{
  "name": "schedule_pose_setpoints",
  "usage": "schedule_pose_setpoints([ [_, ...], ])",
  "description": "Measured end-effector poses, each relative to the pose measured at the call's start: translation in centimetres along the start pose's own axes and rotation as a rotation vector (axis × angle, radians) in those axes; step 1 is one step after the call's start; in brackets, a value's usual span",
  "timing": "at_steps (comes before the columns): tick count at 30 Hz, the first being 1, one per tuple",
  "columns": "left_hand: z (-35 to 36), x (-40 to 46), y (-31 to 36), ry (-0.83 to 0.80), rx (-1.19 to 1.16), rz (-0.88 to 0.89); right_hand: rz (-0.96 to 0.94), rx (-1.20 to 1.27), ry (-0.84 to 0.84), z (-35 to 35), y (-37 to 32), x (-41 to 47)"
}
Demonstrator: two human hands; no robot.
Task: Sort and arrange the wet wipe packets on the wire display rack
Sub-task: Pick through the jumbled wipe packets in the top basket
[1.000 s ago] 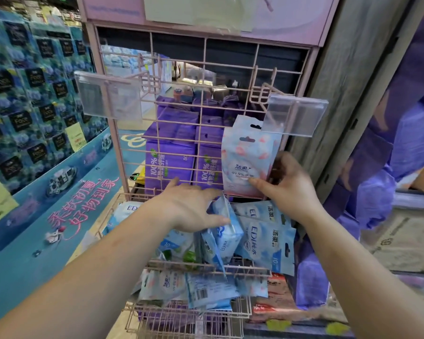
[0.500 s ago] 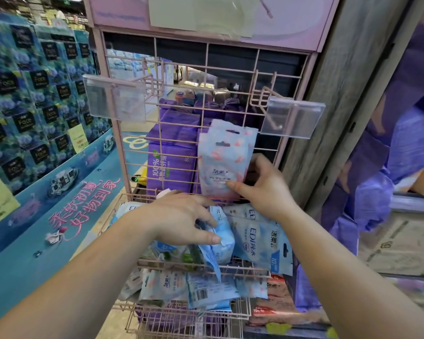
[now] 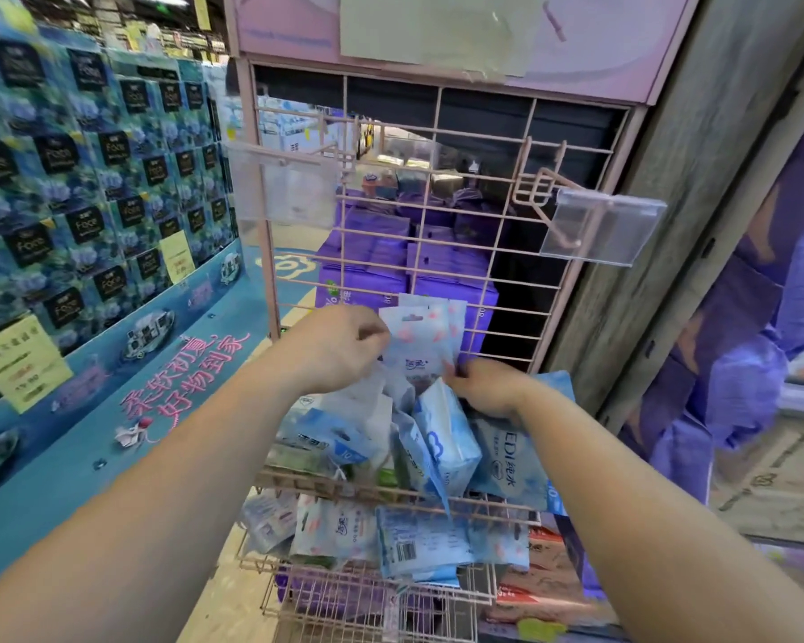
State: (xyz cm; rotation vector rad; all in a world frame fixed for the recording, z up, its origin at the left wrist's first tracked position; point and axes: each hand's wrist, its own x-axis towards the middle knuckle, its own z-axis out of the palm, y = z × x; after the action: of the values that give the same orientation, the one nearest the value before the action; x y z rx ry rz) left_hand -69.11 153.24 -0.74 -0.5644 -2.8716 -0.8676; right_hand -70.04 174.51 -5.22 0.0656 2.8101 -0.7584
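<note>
Baskets (image 3: 391, 508): nearest me, two wire tiers hold blue packets (image 3: 446, 443) jumbled at all angles; I judge these unsorted.
Right hand (image 3: 483, 387): fingers curled, pinching the lower edge of the pink packet (image 3: 421, 341).
Left hand (image 3: 344, 348): fingers curled, pinching the same packet's upper left edge.
Pink packet: upright, held against the rack grid (image 3: 483, 252) above the baskets; not yet hung.
Hooks (image 3: 572, 215): both upper pegs with clear tag holders bare; I judge most of the arranging remains.
</note>
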Motion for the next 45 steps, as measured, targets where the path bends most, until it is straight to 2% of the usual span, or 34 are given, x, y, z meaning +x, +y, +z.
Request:
schedule_pose_setpoints([
  [2, 0.1, -0.2, -0.7, -0.037, -0.092, -0.019, -0.007, -0.085, 0.108, -0.6, -0.5, -0.9],
  [3, 0.0, -0.4, -1.2, -0.040, -0.140, -0.020, -0.038, -0.097, 0.217, -0.8, -0.7, -1.3],
  [6, -0.7, -1.0, -2.8, -0.026, -0.250, -0.060, -0.154, 0.136, 0.588, -1.0, -1.4, -3.6],
  [7, -0.9, -1.3, -3.3, -0.027, -0.319, -0.088, -0.209, 0.210, 0.647, -0.6, -1.7, -4.4],
  [8, -1.0, -1.5, -3.7, -0.029, -0.385, -0.113, -0.260, 0.247, 0.648, -0.1, -2.2, -5.1],
  [10, -1.3, -1.9, -4.5, -0.041, -0.450, -0.147, -0.335, 0.229, 0.510, 0.9, -3.4, -5.8],
  [13, -1.3, -2.5, -5.2, -0.065, -0.474, -0.159, -0.264, 0.069, 0.265, 2.4, -5.0, -5.1],
  [15, -1.3, -2.8, -5.5, -0.073, -0.501, -0.151, -0.231, -0.104, 0.283, 3.1, -5.5, -4.1],
  [17, -1.2, -3.0, -6.0, -0.096, -0.539, -0.128, -0.218, -0.168, 0.360, 3.2, -5.3, -3.5],
  [19, -1.3, -3.2, -6.6, -0.139, -0.540, -0.109, -0.224, -0.028, 0.445, 2.8, -4.4, -3.1],
  [22, -1.0, -3.2, -7.6, -0.180, -0.556, -0.094, -0.225, 0.365, 0.529, 1.3, -2.9, -3.0],
  [28, -0.2, -1.5, -7.4, -0.072, -0.612, -0.083, -0.271, 0.791, 0.532, -1.1, -3.1, -3.7],
  [31, 0.2, -0.5, -6.4, -0.145, -0.615, -0.066, -0.303, 0.753, 0.524, -1.7, -3.4, -3.8],
  [36, 0.7, 0.6, -5.7, -0.208, -0.461, -0.115, -0.299, 0.754, 0.444, -0.9, -3.7, -3.4],
  [38, 0.8, 0.7, -5.5, -0.146, -0.417, -0.059, -0.286, 0.708, 0.429, -0.6, -3.7, -3.2],
  [45, -0.1, 2.0, -4.0, 0.123, -0.805, 0.044, -0.315, 0.666, 0.333, -1.1, -4.9, -3.3],
])
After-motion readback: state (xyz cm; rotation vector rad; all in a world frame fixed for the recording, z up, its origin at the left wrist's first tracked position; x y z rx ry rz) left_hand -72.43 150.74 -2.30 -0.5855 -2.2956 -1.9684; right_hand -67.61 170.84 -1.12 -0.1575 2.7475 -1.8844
